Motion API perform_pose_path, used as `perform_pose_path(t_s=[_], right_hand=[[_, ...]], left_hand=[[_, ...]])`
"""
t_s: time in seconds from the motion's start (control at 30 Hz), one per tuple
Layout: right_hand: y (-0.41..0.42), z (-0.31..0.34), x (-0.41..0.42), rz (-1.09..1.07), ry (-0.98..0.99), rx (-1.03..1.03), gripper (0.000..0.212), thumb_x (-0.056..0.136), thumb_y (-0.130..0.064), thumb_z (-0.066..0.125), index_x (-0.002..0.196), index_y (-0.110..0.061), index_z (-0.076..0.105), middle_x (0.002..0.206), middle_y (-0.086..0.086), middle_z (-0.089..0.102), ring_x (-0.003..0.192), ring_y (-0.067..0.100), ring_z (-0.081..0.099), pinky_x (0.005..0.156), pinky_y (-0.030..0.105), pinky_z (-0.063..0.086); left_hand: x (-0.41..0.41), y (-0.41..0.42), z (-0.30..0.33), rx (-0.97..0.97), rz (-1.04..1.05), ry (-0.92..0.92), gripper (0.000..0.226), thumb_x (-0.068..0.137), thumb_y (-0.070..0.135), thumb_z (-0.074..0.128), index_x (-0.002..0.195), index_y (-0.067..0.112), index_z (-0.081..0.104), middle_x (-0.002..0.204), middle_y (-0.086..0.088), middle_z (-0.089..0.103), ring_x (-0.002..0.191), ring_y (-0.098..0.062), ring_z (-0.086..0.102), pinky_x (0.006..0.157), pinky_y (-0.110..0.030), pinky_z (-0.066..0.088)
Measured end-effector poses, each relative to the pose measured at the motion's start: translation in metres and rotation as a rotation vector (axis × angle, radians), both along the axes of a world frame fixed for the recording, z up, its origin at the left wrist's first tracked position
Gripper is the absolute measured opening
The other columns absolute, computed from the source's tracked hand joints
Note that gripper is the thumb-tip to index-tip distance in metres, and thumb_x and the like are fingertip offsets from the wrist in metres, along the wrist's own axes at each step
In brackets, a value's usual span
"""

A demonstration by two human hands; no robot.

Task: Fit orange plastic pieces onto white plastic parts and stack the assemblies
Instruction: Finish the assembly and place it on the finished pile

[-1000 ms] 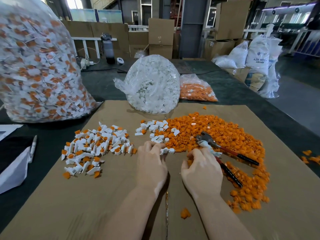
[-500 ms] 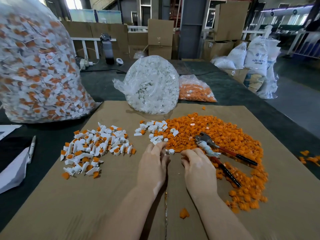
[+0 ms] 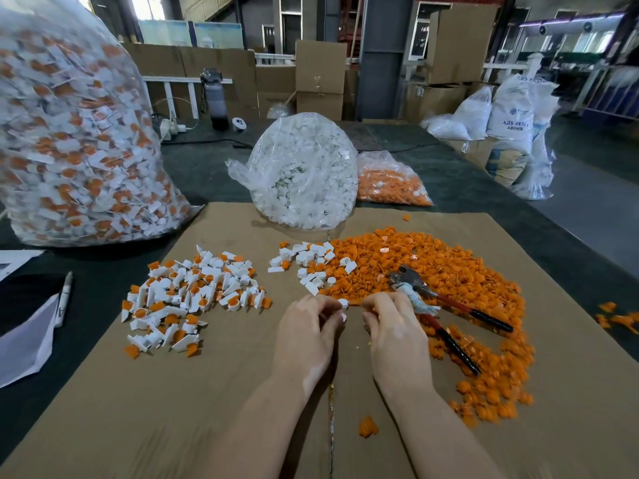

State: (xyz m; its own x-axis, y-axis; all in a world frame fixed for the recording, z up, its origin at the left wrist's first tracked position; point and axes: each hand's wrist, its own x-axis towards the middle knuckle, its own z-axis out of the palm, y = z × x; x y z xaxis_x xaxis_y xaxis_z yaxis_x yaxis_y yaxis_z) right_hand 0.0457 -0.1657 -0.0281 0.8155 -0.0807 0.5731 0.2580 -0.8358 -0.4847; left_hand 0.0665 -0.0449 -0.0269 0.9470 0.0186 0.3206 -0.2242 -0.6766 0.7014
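My left hand (image 3: 309,328) pinches a small white plastic part (image 3: 342,303) at its fingertips, just in front of the loose white parts (image 3: 307,262). My right hand (image 3: 394,326) sits close beside it with curled fingers at the near edge of the big orange pile (image 3: 432,271); what it holds is hidden. A heap of finished white-and-orange assemblies (image 3: 186,295) lies to the left on the cardboard sheet (image 3: 173,409).
Red-handled pliers (image 3: 446,305) lie on the orange pile right of my hand. Behind stand a bag of white parts (image 3: 307,171), a bag of orange pieces (image 3: 390,181) and a large bag of assemblies (image 3: 69,140). A pen (image 3: 64,295) and papers lie far left.
Both hands have drawn back a little from the piles and come closer together. The left fingers now pinch a white part lifted from the pile's edge.
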Motion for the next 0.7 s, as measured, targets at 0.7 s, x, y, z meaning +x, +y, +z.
perform_pose_path(t_s=[0.7], right_hand=[[-0.0016, 0.0044, -0.0025, 0.124, 0.009, 0.137, 0.005, 0.083, -0.006, 0.069, 0.088, -0.006, 0.07, 0.082, 0.002, 0.067, 0.079, 0.016, 0.063, 0.071, 0.027, 0.053]], left_hand=[[0.0011, 0.0009, -0.0016, -0.35, -0.101, 0.127, 0.025, 0.091, 0.012, 0.056, 0.091, 0.036, 0.058, 0.086, 0.005, 0.063, 0.082, -0.014, 0.062, 0.076, -0.026, 0.049]])
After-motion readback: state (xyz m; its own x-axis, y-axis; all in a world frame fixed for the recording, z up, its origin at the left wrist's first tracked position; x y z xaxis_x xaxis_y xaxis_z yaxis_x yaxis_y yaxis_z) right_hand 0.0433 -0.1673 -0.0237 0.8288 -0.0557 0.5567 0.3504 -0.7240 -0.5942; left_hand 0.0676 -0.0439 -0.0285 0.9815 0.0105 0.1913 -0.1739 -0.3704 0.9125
